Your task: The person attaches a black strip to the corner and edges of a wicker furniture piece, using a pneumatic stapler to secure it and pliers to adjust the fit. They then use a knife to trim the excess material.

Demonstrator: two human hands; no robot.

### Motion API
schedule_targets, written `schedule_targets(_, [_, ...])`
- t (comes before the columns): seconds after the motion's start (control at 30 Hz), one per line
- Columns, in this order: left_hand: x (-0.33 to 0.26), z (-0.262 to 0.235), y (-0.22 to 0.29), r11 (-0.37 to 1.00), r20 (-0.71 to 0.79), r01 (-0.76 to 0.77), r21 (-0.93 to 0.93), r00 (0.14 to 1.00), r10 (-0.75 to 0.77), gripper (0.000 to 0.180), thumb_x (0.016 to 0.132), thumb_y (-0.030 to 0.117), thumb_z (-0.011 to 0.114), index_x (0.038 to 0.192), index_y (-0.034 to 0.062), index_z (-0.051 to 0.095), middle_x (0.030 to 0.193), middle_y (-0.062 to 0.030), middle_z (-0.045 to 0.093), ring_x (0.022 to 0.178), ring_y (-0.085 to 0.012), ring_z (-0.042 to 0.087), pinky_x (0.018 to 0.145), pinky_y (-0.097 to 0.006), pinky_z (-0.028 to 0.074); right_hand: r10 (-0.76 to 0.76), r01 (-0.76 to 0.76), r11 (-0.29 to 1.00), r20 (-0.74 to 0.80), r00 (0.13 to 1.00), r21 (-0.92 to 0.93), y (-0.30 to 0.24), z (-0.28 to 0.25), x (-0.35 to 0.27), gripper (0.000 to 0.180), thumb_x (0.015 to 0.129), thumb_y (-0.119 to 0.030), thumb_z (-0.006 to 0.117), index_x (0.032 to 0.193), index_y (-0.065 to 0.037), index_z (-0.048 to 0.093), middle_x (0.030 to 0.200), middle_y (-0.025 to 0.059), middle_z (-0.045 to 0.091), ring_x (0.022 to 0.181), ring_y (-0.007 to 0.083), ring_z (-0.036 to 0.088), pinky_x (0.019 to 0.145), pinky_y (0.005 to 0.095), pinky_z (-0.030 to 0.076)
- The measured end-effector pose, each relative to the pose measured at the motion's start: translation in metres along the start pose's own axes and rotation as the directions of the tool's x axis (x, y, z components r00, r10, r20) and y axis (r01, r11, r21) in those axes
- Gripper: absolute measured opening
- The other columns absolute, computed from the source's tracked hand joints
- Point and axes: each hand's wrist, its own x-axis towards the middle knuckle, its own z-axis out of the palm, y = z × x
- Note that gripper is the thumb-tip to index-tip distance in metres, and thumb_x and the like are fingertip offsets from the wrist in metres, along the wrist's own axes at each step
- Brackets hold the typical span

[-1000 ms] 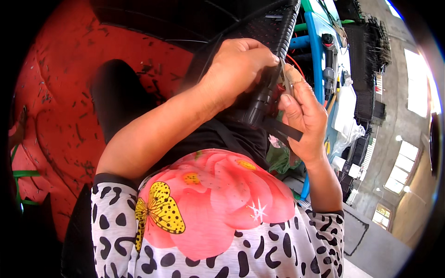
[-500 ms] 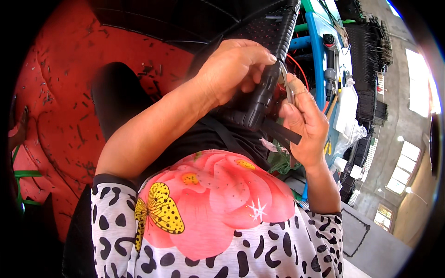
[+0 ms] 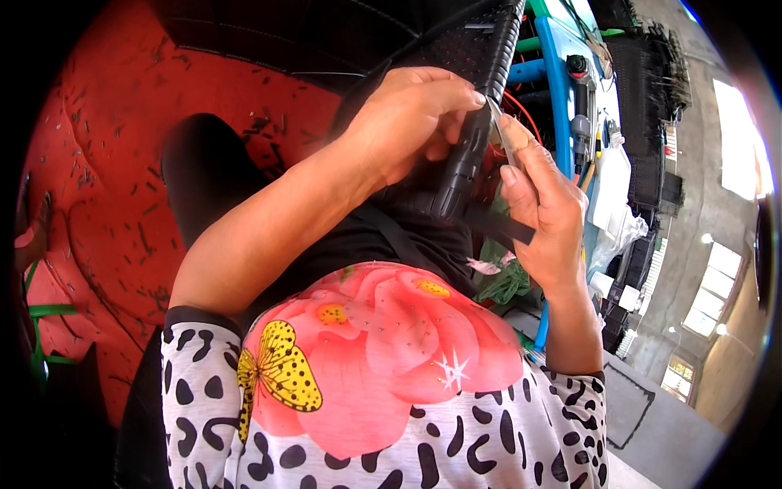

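A black, strip-wrapped tube (image 3: 460, 167), part of a woven frame, slants across my lap. My left hand (image 3: 415, 118) is closed over its far side, thumb and forefinger pinched at the tube's edge. What those fingertips hold is too small to make out. My right hand (image 3: 547, 208) grips a slim, silvery pointed metal tool (image 3: 504, 134), whose tip meets the tube right beside my left fingertips. Tape is wrapped round my right forefinger. A flat black strip (image 3: 505, 226) sticks out from the tube's near end, passing by my right palm.
To the right stands a blue-edged table (image 3: 556, 90) with a power tool (image 3: 579, 106) and clear plastic bags (image 3: 626, 236). Red cord (image 3: 525, 114) hangs behind the tube. Black scraps litter the red floor (image 3: 106, 163). A black panel (image 3: 285, 37) spans the far side.
My right hand has shifted slightly to the right, with the tool still gripped. The tube's near end has tilted a little. My left hand stays almost where it was.
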Motion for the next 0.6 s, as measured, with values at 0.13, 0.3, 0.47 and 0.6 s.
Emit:
schedule_targets(0.13, [-0.001, 0.000, -0.002, 1.000, -0.035, 0.021, 0.023, 0.999, -0.020, 0.015, 0.079, 0.015, 0.057, 0.085, 0.0017, 0.058, 0.063, -0.0010, 0.054, 0.050, -0.0068, 0.048, 0.040, -0.020, 0.034, -0.011, 0.013, 0.999, -0.050, 0.999, 0.052, 0.004, 0.009, -0.005, 0.035, 0.089, -0.012, 0.051, 0.121, 0.002, 0.049, 0.108, 0.0117, 0.059, 0.087, 0.0107, 0.054, 0.075, 0.0224, 0.043])
schedule_targets(0.3, [-0.006, 0.002, -0.004, 0.996, -0.030, -0.017, 0.090, 0.999, 0.020, 0.018, 0.078, 0.015, 0.059, 0.088, 0.0010, 0.057, 0.066, -0.0004, 0.056, 0.049, -0.0056, 0.048, 0.041, -0.019, 0.035, 0.031, -0.020, 0.988, -0.065, 0.997, 0.154, 0.007, 0.011, -0.011, 0.036, 0.089, -0.011, 0.051, 0.123, 0.002, 0.047, 0.111, 0.0103, 0.058, 0.086, 0.0093, 0.054, 0.074, 0.0208, 0.043])
schedule_targets(0.47, [-0.008, 0.003, -0.002, 0.998, -0.049, -0.032, 0.053, 0.998, 0.035, 0.016, 0.078, 0.014, 0.059, 0.087, 0.0011, 0.057, 0.066, 0.0001, 0.055, 0.049, -0.0051, 0.047, 0.041, -0.019, 0.034, 0.123, -0.115, 0.972, -0.026, 0.992, 0.207, 0.004, 0.009, -0.010, 0.038, 0.089, -0.011, 0.051, 0.124, 0.002, 0.046, 0.095, 0.0044, 0.059, 0.065, 0.0017, 0.048, 0.054, 0.0137, 0.035])
schedule_targets(0.6, [-0.005, 0.002, -0.002, 1.000, -0.035, -0.005, -0.002, 0.999, 0.005, 0.016, 0.078, 0.017, 0.057, 0.080, 0.0010, 0.059, 0.062, -0.0017, 0.053, 0.047, -0.0078, 0.044, 0.040, -0.021, 0.032, 0.242, -0.226, 0.852, 0.027, 0.970, 0.472, 0.002, 0.010, -0.009, 0.041, 0.089, -0.012, 0.052, 0.126, 0.001, 0.044, 0.076, 0.0012, 0.053, 0.050, -0.0002, 0.037, 0.044, 0.0134, 0.025])
